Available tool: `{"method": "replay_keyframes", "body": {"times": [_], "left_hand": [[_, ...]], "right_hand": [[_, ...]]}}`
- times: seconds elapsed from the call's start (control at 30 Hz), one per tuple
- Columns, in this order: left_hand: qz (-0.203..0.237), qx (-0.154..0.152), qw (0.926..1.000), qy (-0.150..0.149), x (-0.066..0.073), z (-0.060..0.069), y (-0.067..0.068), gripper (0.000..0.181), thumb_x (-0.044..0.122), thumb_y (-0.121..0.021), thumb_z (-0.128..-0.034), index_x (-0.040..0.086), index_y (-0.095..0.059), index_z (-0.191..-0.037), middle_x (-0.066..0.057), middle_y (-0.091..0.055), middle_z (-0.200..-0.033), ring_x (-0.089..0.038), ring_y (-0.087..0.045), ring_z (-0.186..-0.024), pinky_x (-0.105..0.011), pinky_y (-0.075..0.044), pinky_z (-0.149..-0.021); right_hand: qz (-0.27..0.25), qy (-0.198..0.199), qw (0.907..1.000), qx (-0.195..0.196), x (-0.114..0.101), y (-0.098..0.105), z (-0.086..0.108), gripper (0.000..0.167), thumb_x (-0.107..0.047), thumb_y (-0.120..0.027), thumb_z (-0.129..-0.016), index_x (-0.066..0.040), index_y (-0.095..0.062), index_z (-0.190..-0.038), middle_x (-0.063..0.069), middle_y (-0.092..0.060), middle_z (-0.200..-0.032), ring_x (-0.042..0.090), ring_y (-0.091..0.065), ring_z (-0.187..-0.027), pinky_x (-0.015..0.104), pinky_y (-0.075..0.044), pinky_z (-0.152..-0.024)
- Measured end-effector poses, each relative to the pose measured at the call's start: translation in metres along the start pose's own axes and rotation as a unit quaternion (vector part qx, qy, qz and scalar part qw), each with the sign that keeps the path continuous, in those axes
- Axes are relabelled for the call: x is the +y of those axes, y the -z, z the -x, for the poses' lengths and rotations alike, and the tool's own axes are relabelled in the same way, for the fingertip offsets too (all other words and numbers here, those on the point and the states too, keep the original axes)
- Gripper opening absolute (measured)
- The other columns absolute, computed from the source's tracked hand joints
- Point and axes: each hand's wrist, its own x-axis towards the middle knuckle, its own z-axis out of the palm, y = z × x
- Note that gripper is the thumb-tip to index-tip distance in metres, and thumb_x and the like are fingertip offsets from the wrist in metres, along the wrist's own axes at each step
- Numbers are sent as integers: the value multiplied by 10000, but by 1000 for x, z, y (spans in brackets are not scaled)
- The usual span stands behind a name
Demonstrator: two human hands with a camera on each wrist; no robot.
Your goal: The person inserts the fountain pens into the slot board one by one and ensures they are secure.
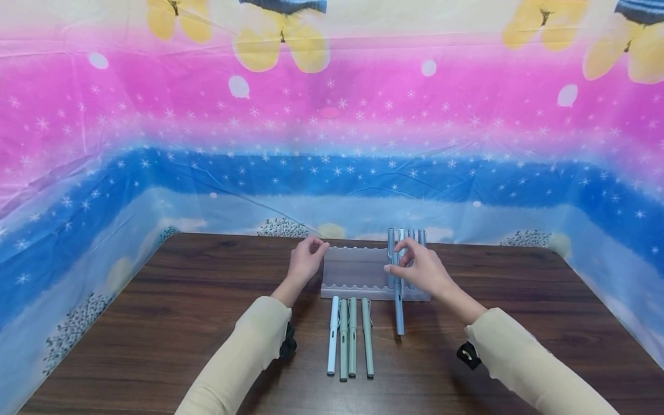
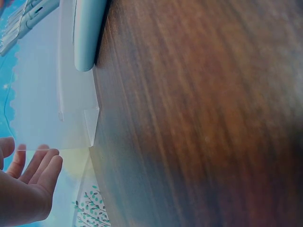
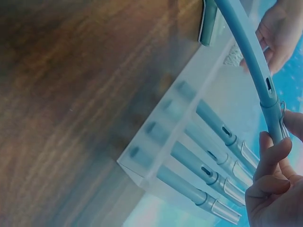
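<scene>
My right hand pinches a blue-grey pen by its capped end, tip pointing down, in front of a clear notched rack. In the right wrist view that hand grips the cap of the pen. Several similar pens stand side by side in the right part of the rack. My left hand is at the rack's left upper edge; in the left wrist view its fingers are loosely bent beside the edge, and whether this hand touches it is unclear.
In front of the rack, a pale blue pen and three green pens lie on the dark wooden table. A patterned cloth hangs behind the table and around its sides.
</scene>
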Motion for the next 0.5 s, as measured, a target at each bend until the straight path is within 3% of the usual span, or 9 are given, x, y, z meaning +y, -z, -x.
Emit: {"method": "replay_keyframes", "body": {"times": [0.5], "left_hand": [[-5,-5,10000,-31,-1,0,0,198,225,-542,-881,34,-583,-913,-102,-598,-933,-245,-532,-880,-380,-409,-768]], "right_hand": [[405,58,9962,767,-3,6,-17,373,-311,-666,-777,-125,-496,-1052,17,-571,-768,162,-492,-540,318,-374,-450]]}}
